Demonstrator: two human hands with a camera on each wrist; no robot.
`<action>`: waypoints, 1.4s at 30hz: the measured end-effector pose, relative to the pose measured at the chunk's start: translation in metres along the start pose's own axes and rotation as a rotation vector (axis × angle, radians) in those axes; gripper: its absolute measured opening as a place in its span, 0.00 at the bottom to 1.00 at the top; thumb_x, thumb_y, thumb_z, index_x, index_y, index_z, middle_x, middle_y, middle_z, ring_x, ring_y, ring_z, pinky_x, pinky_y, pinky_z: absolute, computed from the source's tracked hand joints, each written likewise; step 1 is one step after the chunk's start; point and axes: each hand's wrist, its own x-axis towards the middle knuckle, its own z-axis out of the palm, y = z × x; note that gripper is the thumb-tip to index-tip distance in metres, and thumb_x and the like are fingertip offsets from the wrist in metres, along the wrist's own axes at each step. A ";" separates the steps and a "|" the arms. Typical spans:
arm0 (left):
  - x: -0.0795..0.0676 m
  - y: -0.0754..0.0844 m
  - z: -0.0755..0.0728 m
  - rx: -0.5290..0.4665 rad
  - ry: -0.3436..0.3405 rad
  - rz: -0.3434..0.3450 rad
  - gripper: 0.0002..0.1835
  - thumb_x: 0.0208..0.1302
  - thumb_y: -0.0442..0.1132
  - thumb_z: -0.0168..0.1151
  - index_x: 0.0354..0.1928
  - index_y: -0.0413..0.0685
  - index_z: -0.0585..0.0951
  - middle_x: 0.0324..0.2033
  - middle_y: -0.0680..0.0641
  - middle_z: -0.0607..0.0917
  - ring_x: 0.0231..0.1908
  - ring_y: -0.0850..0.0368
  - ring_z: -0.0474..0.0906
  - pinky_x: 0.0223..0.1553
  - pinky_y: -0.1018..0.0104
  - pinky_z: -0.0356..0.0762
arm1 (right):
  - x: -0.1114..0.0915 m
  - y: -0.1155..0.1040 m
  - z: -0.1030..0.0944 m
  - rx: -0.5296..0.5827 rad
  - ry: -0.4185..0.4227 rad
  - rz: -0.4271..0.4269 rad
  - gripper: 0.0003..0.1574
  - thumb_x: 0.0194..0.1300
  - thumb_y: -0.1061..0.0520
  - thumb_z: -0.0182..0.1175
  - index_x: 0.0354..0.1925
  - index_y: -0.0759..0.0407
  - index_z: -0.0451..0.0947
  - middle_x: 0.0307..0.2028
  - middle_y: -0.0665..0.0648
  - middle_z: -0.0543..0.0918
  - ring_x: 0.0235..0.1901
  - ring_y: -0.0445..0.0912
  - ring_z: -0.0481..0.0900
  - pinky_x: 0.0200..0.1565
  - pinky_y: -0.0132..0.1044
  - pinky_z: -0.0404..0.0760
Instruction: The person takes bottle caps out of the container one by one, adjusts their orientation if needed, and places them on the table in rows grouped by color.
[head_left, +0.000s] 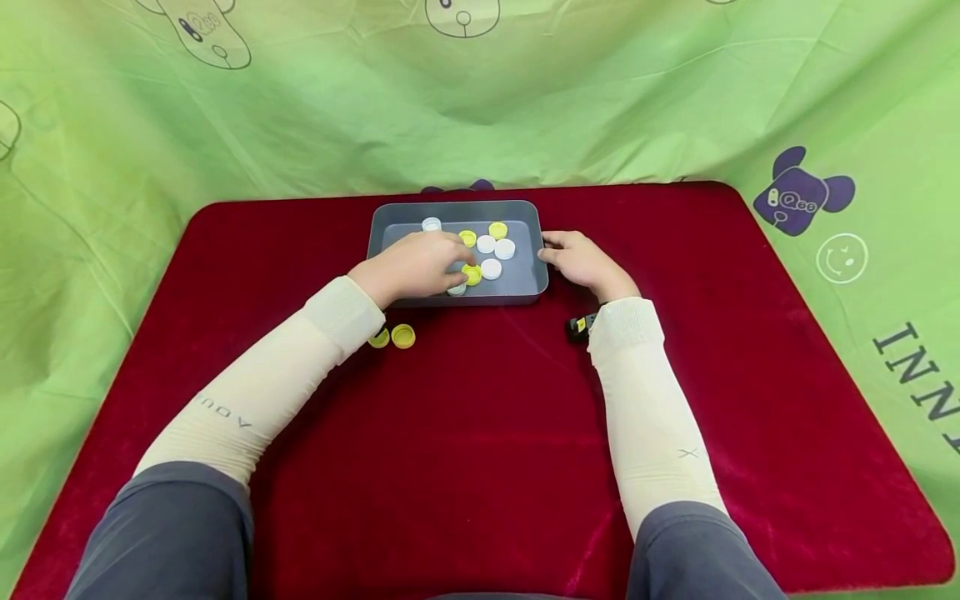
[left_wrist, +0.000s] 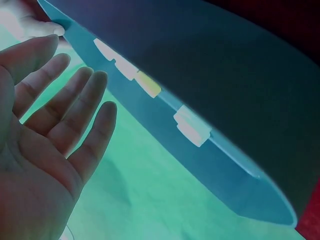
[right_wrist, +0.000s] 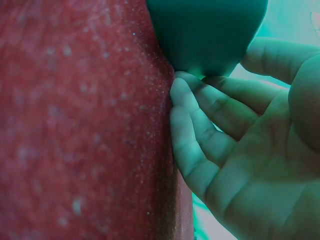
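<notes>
A grey rectangular tray (head_left: 457, 298) stands near the table's far edge. Inside it lie several bottle caps, among them a white cap (head_left: 505, 249), a yellow cap (head_left: 498, 230) and another yellow cap (head_left: 472, 274). My left hand (head_left: 422, 265) reaches over the tray's left part, its fingertips close to that last yellow cap. In the left wrist view its fingers (left_wrist: 92, 107) are spread and loosely bent, with nothing between them. My right hand (head_left: 581, 260) holds the tray's right end; in the right wrist view the thumb (right_wrist: 270, 57) is at one side of the tray wall and the fingers beneath.
Two yellow caps, the nearer-to-centre yellow cap (head_left: 403, 336) and one partly hidden by the left cuff, lie in front of the tray. A dark red cloth (head_left: 450, 450) covers the table. A green printed curtain (head_left: 600, 100) hangs behind and at both sides.
</notes>
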 end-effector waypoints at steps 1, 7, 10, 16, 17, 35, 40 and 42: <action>0.001 0.000 0.000 -0.002 -0.001 0.001 0.15 0.65 0.40 0.59 0.51 0.50 0.84 0.48 0.49 0.82 0.47 0.55 0.77 0.45 0.53 0.77 | 0.000 0.000 0.000 -0.003 0.000 -0.001 0.33 0.72 0.57 0.51 0.71 0.64 0.61 0.67 0.62 0.67 0.62 0.51 0.65 0.64 0.47 0.62; 0.006 0.001 0.001 -0.020 -0.020 -0.011 0.16 0.65 0.40 0.59 0.53 0.50 0.84 0.50 0.49 0.82 0.51 0.55 0.76 0.46 0.54 0.77 | 0.000 0.000 -0.001 -0.007 -0.006 0.011 0.33 0.73 0.57 0.51 0.71 0.64 0.60 0.67 0.62 0.66 0.63 0.51 0.64 0.65 0.47 0.61; 0.008 0.001 0.001 -0.020 -0.027 -0.012 0.15 0.66 0.41 0.59 0.53 0.50 0.84 0.50 0.50 0.82 0.51 0.55 0.75 0.47 0.54 0.77 | 0.000 -0.001 -0.001 0.000 -0.006 0.020 0.33 0.73 0.57 0.51 0.72 0.64 0.60 0.67 0.62 0.67 0.63 0.50 0.64 0.65 0.46 0.61; 0.010 0.002 0.002 -0.026 -0.021 -0.001 0.15 0.65 0.40 0.60 0.52 0.49 0.84 0.48 0.49 0.82 0.50 0.54 0.76 0.46 0.52 0.77 | -0.001 -0.004 0.000 0.019 -0.018 0.032 0.34 0.73 0.57 0.51 0.72 0.65 0.58 0.64 0.64 0.70 0.62 0.51 0.67 0.64 0.46 0.63; 0.011 0.002 0.002 -0.027 -0.020 0.000 0.15 0.65 0.40 0.60 0.52 0.49 0.84 0.48 0.48 0.82 0.50 0.54 0.76 0.46 0.52 0.77 | -0.001 -0.004 -0.001 0.020 -0.017 0.032 0.34 0.73 0.57 0.51 0.72 0.65 0.58 0.64 0.64 0.70 0.62 0.51 0.67 0.64 0.46 0.63; 0.022 0.000 0.009 -0.017 -0.024 0.016 0.15 0.64 0.40 0.60 0.52 0.49 0.84 0.46 0.48 0.81 0.48 0.54 0.76 0.45 0.53 0.76 | -0.002 -0.003 -0.002 0.041 -0.006 0.035 0.34 0.72 0.57 0.51 0.71 0.66 0.59 0.64 0.64 0.71 0.63 0.51 0.67 0.65 0.46 0.62; 0.026 -0.001 0.011 -0.035 -0.035 0.024 0.16 0.64 0.40 0.60 0.52 0.48 0.84 0.46 0.48 0.82 0.48 0.53 0.76 0.48 0.55 0.75 | 0.000 -0.002 -0.002 0.032 -0.011 0.034 0.34 0.72 0.57 0.52 0.71 0.65 0.59 0.65 0.64 0.69 0.64 0.51 0.65 0.65 0.46 0.61; 0.027 -0.002 0.013 -0.045 -0.045 0.028 0.16 0.64 0.40 0.60 0.52 0.48 0.84 0.46 0.48 0.82 0.48 0.53 0.75 0.50 0.56 0.74 | 0.000 -0.002 -0.002 0.030 -0.012 0.036 0.34 0.72 0.56 0.52 0.72 0.64 0.59 0.66 0.63 0.68 0.65 0.51 0.65 0.66 0.46 0.61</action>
